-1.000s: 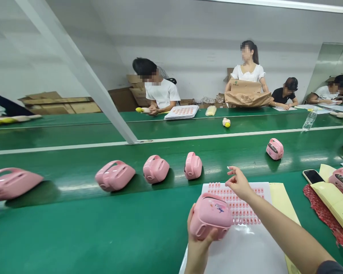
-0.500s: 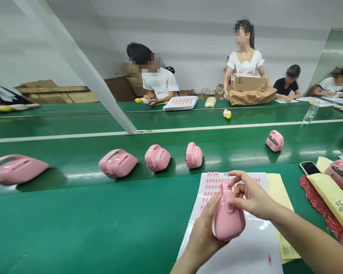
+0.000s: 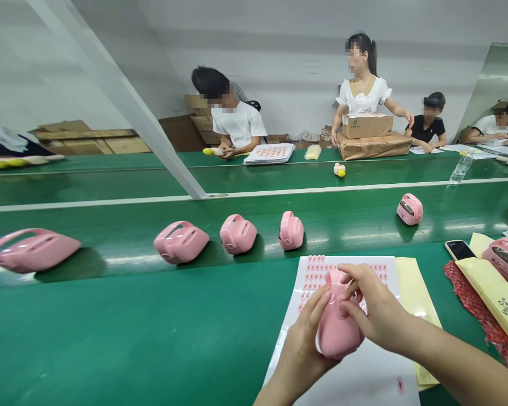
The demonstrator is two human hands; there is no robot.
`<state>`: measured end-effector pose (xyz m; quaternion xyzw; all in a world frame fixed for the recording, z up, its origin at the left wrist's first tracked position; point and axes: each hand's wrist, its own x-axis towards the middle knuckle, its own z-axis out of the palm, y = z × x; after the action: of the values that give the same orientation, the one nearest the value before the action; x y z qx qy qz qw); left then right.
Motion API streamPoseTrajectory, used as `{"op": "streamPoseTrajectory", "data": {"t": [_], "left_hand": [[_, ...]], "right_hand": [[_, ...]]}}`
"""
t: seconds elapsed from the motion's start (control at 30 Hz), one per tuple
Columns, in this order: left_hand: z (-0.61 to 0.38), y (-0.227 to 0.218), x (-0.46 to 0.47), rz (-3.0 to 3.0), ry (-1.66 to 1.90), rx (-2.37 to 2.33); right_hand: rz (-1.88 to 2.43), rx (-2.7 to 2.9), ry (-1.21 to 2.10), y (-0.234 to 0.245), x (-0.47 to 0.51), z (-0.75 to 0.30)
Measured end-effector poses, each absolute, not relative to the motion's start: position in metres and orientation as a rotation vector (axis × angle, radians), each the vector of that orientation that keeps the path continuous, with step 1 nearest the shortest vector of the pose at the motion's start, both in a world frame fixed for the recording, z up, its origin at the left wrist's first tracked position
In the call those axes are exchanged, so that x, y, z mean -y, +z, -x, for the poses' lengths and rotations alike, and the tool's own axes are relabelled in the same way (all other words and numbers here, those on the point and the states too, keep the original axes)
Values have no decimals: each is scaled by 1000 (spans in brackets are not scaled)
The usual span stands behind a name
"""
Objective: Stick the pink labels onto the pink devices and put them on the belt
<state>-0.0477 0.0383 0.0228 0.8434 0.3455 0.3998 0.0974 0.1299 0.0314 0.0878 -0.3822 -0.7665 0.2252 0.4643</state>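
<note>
My left hand (image 3: 307, 338) is wrapped round the left side and base of a pink plastic toy (image 3: 338, 335) with a handle on top, holding it tilted over a sticker sheet. From the right, my right hand (image 3: 375, 301) closes on the same toy. Its thumb presses by a small round knob on the toy's side, and its fingers curl over the top near the handle. Whether a sticker sits under the fingers is hidden. Beneath both hands lies the white sheet (image 3: 279, 361) with rows of small pink-red stickers (image 3: 315, 276).
Several similar pink toys (image 3: 182, 242) stand along the green conveyor belt (image 3: 347, 220). To my right are a yellow paper (image 3: 419, 316), a phone (image 3: 459, 250), a yellow envelope (image 3: 497, 293) and red netting (image 3: 469, 299). Across the belt, co-workers sit and one stands behind a cardboard box (image 3: 367, 125).
My right hand has shifted slightly down on the toy, its fingers more curled. The belt toys appear a little farther right. The standing co-worker has moved one hand off the package, out to the right.
</note>
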Motion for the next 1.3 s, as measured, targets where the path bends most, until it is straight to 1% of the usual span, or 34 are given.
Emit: {"op": "streamPoseTrajectory", "data": {"t": [0.1,0.13,0.2,0.3,0.4,0.5,0.57,0.67,0.77,0.83,0.93,1.0,1.1,1.2,1.3], "left_hand": [[47,26,-38,-2497,1192,-981],[47,28,-38,-2489,1190,-969],[47,30,-38,-2468,1190,-947],[48,29,-38,-2468,1175,-942],[47,26,-37,-2492,1116,-971],[43,24,-38,-2499,1164,-910],[41,23,-38,-2482,1231,-820],[41,19,-35,-2391,1234,-785],[41,11,-29,-2106,1265,-924],[38,6,-26,-1695,1357,-971],[31,2,-27,-1045,1386,-818],[27,-1,-32,-803,1335,-693],[26,-7,-38,-668,1230,-560],[27,-15,-41,-686,1151,-467],[30,-23,-41,-678,1135,-446]], "right_hand": [[866,2001,248,80,-23,-130],[855,2035,196,78,-20,-131],[843,2083,201,76,-16,-133],[857,2020,404,77,-19,-137],[931,1877,696,81,-29,-138],[973,1740,978,80,-38,-132],[975,1622,1083,75,-44,-126],[966,1437,1172,63,-54,-119],[1000,1246,1261,50,-63,-122],[1002,1182,1287,44,-65,-128],[881,1221,1278,39,-57,-135],[803,1310,1252,38,-49,-135],[846,1429,1183,39,-39,-131],[943,1442,1128,40,-37,-126],[943,1442,1142,40,-41,-127]]}}
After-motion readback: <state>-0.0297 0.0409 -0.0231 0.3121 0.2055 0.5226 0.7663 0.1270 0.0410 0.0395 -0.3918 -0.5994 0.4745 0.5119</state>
